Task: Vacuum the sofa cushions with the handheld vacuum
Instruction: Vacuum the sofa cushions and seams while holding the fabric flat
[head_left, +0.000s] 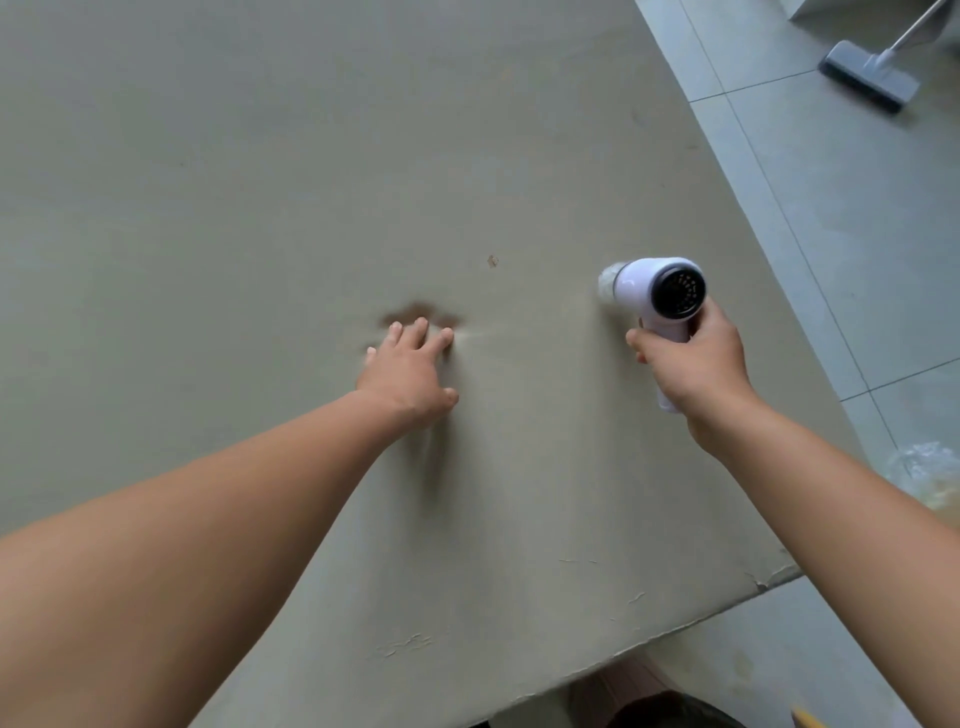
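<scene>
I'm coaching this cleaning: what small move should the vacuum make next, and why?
Probably slide the handheld vacuum leftward to the brown speck: the right hand holds its nozzle at the sofa cushion just right of it, while the left hand presses the fabric.

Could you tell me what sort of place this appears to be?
Probably a home living room: a wide grey-green sofa cushion, a tiled floor beside it, and a long-handled floor tool on that floor.
</scene>
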